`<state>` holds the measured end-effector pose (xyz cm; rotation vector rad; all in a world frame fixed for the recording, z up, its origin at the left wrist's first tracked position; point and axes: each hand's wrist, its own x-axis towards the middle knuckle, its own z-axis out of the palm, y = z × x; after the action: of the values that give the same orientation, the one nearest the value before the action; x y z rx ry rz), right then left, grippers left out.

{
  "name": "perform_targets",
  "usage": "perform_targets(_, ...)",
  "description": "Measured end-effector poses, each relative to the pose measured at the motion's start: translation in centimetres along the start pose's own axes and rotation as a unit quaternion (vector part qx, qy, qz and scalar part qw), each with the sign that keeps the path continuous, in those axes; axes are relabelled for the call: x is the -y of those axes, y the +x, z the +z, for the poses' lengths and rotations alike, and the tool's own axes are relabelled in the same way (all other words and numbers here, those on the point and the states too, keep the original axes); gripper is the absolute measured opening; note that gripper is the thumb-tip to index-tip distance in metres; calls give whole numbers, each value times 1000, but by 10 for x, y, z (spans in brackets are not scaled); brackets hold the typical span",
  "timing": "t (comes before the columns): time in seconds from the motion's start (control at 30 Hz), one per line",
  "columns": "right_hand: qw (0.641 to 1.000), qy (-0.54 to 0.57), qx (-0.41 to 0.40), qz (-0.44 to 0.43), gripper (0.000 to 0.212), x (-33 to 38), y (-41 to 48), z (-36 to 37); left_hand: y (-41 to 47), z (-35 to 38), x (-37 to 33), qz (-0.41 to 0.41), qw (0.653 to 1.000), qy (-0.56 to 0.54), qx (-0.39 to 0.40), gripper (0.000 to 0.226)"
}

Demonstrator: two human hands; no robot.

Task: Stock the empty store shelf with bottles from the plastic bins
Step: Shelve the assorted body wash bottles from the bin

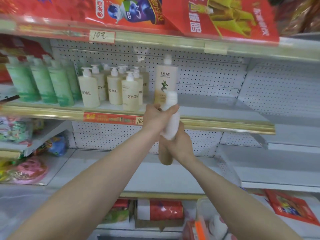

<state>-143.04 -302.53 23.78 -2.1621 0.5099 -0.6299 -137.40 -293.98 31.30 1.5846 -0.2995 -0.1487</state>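
Bottle, white up top and tan at the base, is held upright in front of the middle shelf, cap just above the front edge. It is gripped by both hands. The left hand is wrapped round the upper body w/ thumb across the front, and the right hand is curled round the lower part. Whether the left fingers also touch the bottle behind can't be told.

Step in hand, as judged: this bottle is being placed on the shelf. One Olay bottle is already stood near the mid front edge; its base is hidden by the left hand. Next move calls for the held bottle to be lifted clear of the gold front rail, carried to the bare stretch right of the Olay bottle, and set down upright, label out. Task looks early, since most of the shelf's right half is bare.

Around: cream pump bottles are grouped just left of the Olay bottle, w/ green bottles toward the left end. Red packs overhang the shelf above, so headroom is limited. The pump bottles could be knocked if the swing goes left. What looks like a clear bin is seen bottom right, contents blurred.
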Motion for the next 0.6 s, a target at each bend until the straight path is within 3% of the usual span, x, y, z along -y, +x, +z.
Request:
perform_targets(0.17, 981, 189, 37, -3, 61, -21, 4, -31, 0, -33, 7, 2, 999, 35, 31, 54)
perform_targets(0.27, 960, 272, 65, -12, 55, -18, 6, -52, 4, -58, 32, 16, 993, 118, 15, 47)
perform_targets(0.37, 944, 326, 51, 12, 48, -9, 19, -68, 9, -72, 51, 81, 965, 247, 8, 42)
perform_targets(0.5, 951, 307, 28, -7, 49, 5, 53, -88, 25, -78, 57, 137, 911, 390, 6, 42)
perform_targets(0.6, 966, 253, 35, -35, 54, 15, 83, -98, 43, -78, 52, 139, 899, 415, -20, 53)
